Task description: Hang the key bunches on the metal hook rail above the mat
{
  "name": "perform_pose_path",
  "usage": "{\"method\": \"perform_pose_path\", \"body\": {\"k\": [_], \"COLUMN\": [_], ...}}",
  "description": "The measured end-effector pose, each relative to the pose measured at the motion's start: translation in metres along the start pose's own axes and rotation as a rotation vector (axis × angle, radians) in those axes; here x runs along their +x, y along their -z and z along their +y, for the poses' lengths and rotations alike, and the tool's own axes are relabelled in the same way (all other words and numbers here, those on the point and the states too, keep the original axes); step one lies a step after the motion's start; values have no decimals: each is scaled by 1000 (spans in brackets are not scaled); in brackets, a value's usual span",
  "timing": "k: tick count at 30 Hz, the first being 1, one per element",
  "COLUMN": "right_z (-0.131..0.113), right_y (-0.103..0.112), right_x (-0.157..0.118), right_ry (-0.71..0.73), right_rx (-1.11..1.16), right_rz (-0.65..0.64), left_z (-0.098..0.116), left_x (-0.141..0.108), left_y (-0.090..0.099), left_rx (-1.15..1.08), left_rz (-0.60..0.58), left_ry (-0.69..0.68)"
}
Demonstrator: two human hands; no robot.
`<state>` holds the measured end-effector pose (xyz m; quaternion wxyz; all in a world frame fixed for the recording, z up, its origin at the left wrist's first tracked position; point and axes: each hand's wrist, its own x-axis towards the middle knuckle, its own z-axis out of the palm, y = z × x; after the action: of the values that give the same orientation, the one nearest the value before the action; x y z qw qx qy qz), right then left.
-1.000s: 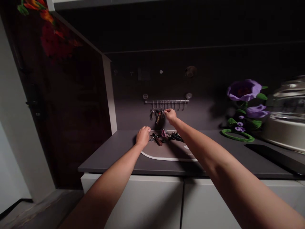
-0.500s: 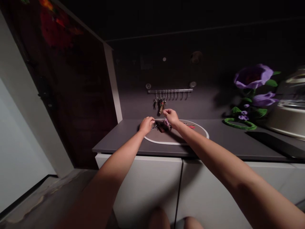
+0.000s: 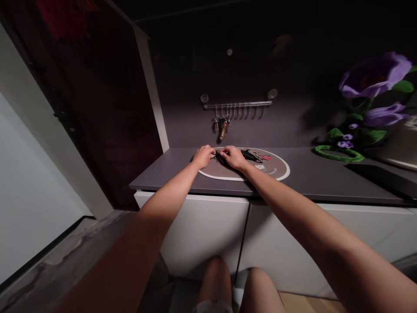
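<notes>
On the brown, white-rimmed oval mat (image 3: 228, 177), my left hand (image 3: 203, 157) curls its fingers at a small dark bunch of keys (image 3: 214, 156) with metallic bits. My right hand (image 3: 233, 156) lies close beside it, fingers pinched together over the same dark cluster; what sits between them is hidden. Just right of that hand lies a second pile of keys and straps (image 3: 252, 155), black with a red tag (image 3: 266, 158). Above, on the wall, several keys (image 3: 223, 129) hang from the left hooks of a clear rail (image 3: 239, 105).
The mat rests on a grey countertop (image 3: 163, 167) over white cabinet doors (image 3: 208, 230). To the right stand purple felt flowers (image 3: 374, 78) with a green ring base (image 3: 339, 154), and a flat black slab (image 3: 384, 180). A dark door (image 3: 97, 108) is at the left.
My right hand has come down to the mat from in front of the hanging keys. The pink item below it is no longer visible. My left hand stays at the keys; the view has tilted down.
</notes>
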<state>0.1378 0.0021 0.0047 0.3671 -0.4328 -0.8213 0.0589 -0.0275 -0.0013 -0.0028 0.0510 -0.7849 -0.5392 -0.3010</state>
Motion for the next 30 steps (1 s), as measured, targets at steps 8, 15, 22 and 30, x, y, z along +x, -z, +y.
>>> {"method": "perform_pose_path", "body": {"k": [8, 15, 22, 30], "right_z": [-1, -3, -3, -6], "right_y": [-2, -1, -1, 0], "right_x": [3, 3, 2, 2], "right_ry": [6, -40, -27, 7], "right_rx": [-42, -6, 19, 99], "right_rz": [-35, -69, -66, 2], "left_z": [-1, -3, 3, 7], "left_x": [1, 1, 2, 4], "left_y": [3, 6, 8, 8], "left_rx": [-35, -145, -501, -1010], "left_rz": [-1, 71, 91, 86], "left_ry": [43, 51, 144, 250]}}
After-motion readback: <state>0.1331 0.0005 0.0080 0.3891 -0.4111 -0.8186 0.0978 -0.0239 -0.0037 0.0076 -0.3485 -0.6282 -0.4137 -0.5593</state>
